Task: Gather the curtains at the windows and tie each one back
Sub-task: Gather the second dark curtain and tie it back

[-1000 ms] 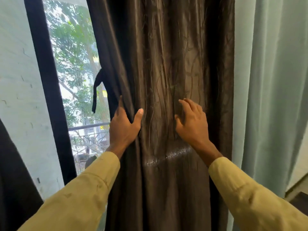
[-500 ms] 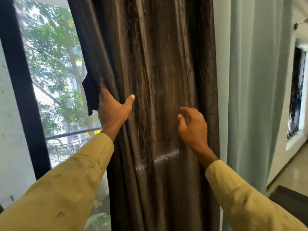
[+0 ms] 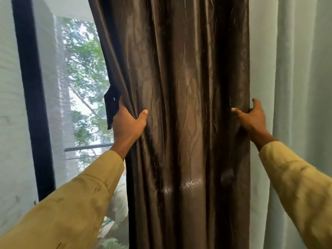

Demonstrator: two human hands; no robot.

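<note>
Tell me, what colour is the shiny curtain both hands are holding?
The shiny gathered curtain is dark brown with wavy crinkle lines; head view.

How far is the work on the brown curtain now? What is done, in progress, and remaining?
Done: the brown curtain hangs in folds, clear of the window at its left. In hand: the left hand grips its left edge and the right hand its right edge. Left: no tie goes round it yet; a dark strap hangs loose by the left hand. The pale green curtain beside it hangs untied.
</note>
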